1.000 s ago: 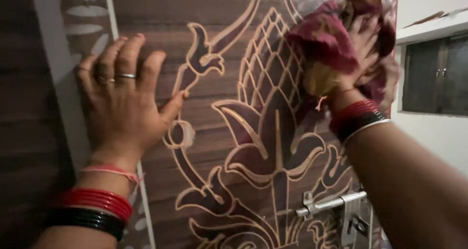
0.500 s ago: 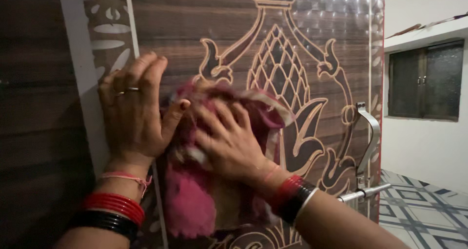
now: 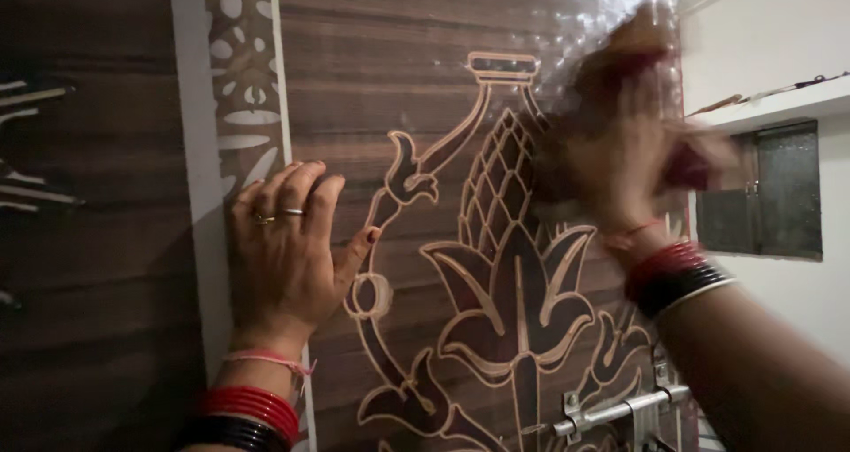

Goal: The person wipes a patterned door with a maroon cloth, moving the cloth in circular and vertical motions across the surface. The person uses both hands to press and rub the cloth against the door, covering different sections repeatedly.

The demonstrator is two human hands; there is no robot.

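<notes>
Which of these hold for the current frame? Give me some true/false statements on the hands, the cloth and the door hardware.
1. The left hand lies flat against the door. True.
2. The right hand is down at the slide bolt. False: it is high up on the door's right side, motion-blurred, well above the bolt.
3. The left hand holds the cloth. False: the left hand holds nothing; a dark red blur beside the right hand looks like the cloth.
4. Rings show on the left hand's fingers. True.
5. The carved lotus motif sits between the two hands, uncovered. True.
</notes>
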